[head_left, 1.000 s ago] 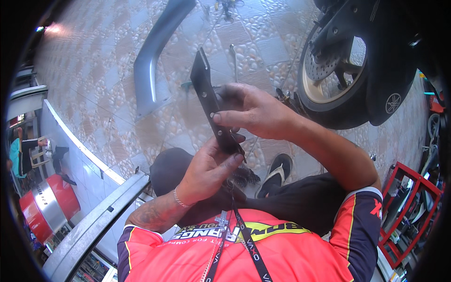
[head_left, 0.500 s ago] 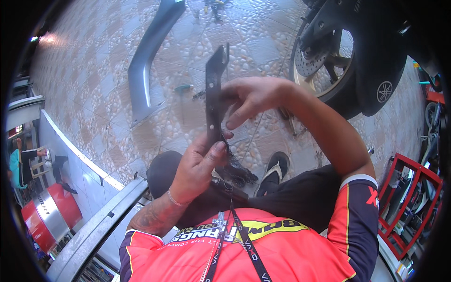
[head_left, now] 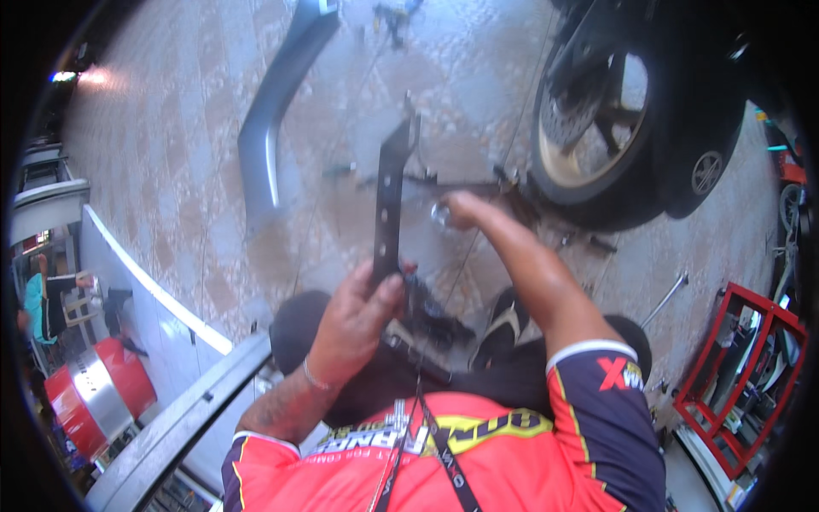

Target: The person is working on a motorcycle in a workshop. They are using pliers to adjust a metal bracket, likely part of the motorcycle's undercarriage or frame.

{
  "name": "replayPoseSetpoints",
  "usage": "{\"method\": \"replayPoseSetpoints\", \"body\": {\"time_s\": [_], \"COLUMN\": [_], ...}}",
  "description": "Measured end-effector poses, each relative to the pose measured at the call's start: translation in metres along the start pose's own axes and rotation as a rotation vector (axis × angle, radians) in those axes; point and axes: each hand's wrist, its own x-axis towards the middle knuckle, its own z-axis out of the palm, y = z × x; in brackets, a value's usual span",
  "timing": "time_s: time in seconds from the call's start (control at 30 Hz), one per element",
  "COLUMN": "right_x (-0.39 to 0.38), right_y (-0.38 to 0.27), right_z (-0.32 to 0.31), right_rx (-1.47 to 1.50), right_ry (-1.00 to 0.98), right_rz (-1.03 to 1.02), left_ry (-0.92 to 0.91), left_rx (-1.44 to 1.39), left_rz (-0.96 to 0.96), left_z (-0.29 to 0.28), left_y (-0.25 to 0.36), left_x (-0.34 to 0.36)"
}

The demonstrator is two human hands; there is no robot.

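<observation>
My left hand [head_left: 354, 316] is closed around the lower end of a black flat metal bracket [head_left: 386, 209] with several holes, held upright over my lap. A black, tangled-looking piece [head_left: 433, 316] is below it. My right hand [head_left: 461, 210] is out to the right of the bracket, low toward the floor, fingers curled at a small shiny metal item [head_left: 439, 218] that is too blurred to name. Just above it, dark tools or parts [head_left: 478, 183] lie by the tire.
A grey body panel [head_left: 264, 154] lies on the tiled floor ahead. A motorcycle front wheel [head_left: 580, 192] stands ahead right. A red frame stand [head_left: 717, 375] is at right; a metal rail [head_left: 213, 375], red-and-silver drum [head_left: 77, 392] and another person [head_left: 38, 299] are at left.
My right hand has left the bracket and moved right, down toward the floor by the wheel. My left hand still holds the bracket, which has turned from tilted to nearly straight.
</observation>
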Motion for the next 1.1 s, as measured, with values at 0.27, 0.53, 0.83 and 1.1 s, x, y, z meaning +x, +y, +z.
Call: {"method": "replayPoseSetpoints", "body": {"time_s": [0.27,0.53,0.83,1.1], "right_x": [-0.034,-0.024,-0.022,-0.015], "right_y": [0.046,0.031,0.010,-0.005], "right_z": [-0.024,-0.022,0.016,0.045], "right_rx": [0.720,0.532,0.279,0.381], "right_ry": [0.004,0.268,0.500,0.529], "right_rz": [0.169,0.311,0.545,0.484], "left_ry": [-0.112,-0.126,-0.147,-0.145], "left_rx": [-0.072,-0.157,-0.181,-0.221], "left_rz": [-0.027,-0.021,-0.058,-0.039], "left_z": [0.001,-0.001,-0.002,0.000], "left_y": [0.000,0.000,0.000,-0.002], "left_x": [0.004,0.001,-0.001,-0.007]}}
